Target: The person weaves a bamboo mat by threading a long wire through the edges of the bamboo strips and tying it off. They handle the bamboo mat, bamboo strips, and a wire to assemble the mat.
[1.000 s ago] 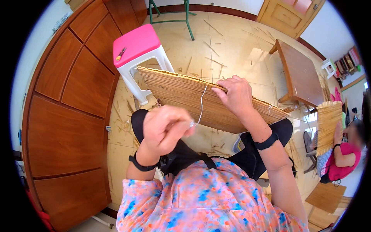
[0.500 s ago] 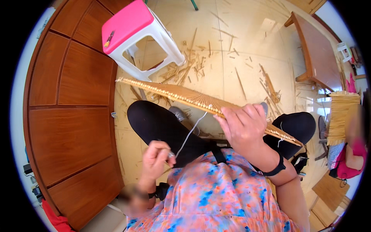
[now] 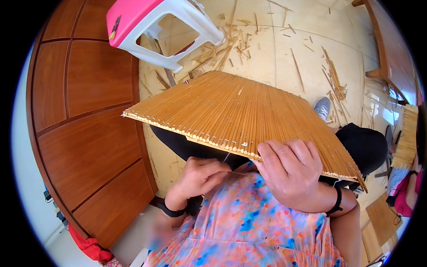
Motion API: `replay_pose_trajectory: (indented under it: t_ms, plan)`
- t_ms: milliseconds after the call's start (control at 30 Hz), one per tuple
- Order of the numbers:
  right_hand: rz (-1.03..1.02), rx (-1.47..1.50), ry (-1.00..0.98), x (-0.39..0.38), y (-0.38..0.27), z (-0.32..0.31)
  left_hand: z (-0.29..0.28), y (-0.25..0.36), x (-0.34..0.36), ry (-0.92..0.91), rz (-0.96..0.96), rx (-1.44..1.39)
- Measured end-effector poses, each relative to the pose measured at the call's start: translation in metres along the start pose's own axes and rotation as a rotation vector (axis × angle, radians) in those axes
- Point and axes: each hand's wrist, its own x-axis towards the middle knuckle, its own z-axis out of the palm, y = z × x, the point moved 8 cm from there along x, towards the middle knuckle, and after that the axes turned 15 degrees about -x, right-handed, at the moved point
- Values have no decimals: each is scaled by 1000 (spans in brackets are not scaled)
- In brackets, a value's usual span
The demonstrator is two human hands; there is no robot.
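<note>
A stiff panel of thin golden reed stalks (image 3: 231, 107), laid side by side and stitched with white thread, slants across above my lap. My right hand (image 3: 291, 171) grips its near edge, thumb underneath and fingers over the top. Just left of that, a small loop of white thread (image 3: 244, 144) shows on the stalk ends. My left hand (image 3: 202, 175) is pinched below the edge, and a thin needle (image 3: 238, 172) sticks out from its fingertips toward my right hand. A short piece of white thread (image 3: 227, 157) hangs between this hand and the panel.
A white stool with a pink top (image 3: 178, 44) stands at the far left, a small brush-like tool (image 3: 115, 27) on it. Stalk scraps (image 3: 240, 49) litter the tiled floor. Wooden cabinets (image 3: 89, 147) line the left. At far right, another person (image 3: 404, 196) sits by a similar reed bundle (image 3: 405, 138).
The panel has tipped from nearly edge-on so its broad face shows. My left hand has moved up and right, close to the near edge. My right hand still grips the panel.
</note>
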Motion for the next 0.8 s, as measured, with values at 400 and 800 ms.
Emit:
replay_pose_trajectory:
  t_ms: [400,800]
  plan:
    - [-150,-97,51,-3,0,4,-26,51,-16,-54,-53,368]
    - [-267,-213,135,-23,38,-42,-55,134,17,211,132,1139]
